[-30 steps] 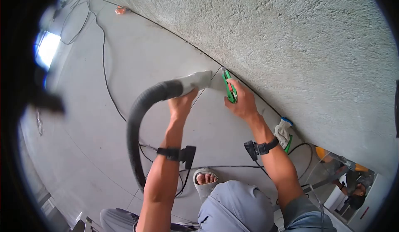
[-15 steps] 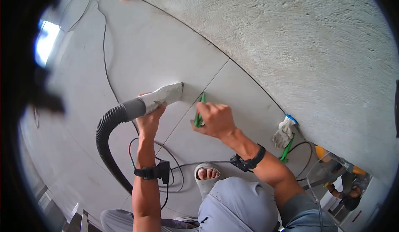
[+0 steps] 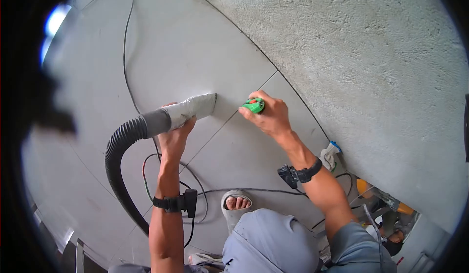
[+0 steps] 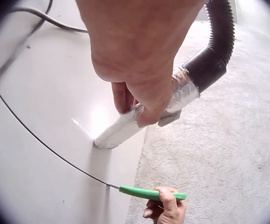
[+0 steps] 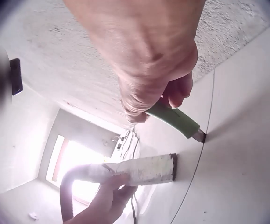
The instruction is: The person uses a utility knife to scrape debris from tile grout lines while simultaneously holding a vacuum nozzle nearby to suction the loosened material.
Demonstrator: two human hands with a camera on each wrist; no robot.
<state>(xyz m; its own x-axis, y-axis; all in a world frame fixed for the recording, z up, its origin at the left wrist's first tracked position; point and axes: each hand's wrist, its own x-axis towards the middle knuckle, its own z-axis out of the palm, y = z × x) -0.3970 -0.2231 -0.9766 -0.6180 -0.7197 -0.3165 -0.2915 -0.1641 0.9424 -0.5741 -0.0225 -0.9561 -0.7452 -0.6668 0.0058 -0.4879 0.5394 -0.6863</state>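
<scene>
My left hand (image 3: 175,138) grips a vacuum nozzle (image 3: 198,107) wrapped in whitish tape, fitted to a black ribbed hose (image 3: 119,146). The nozzle's flat mouth points at a thin dark joint (image 3: 207,141) between pale floor tiles. Across the joint, my right hand (image 3: 273,116) holds a green utility knife (image 3: 254,106) with a red part on its handle. In the left wrist view the metal tip of the knife (image 4: 146,193) is right at the joint. From the right wrist camera, the fingers wrap the green handle (image 5: 174,119) and the nozzle mouth (image 5: 174,167) lies a short way from the tip.
A rough grey wall (image 3: 361,72) rises along the right side of the floor. By its foot lies a whitish glove (image 3: 329,156) with a blue cuff. Black cable (image 3: 128,58) runs over the tiles. A slippered foot (image 3: 236,203) is below the hands; another person is at lower right.
Both hands have come back from the wall along the joint, nozzle and knife with them. In the last half second the right hand has turned and shifted wallward, while the nozzle stayed nearly in place.
</scene>
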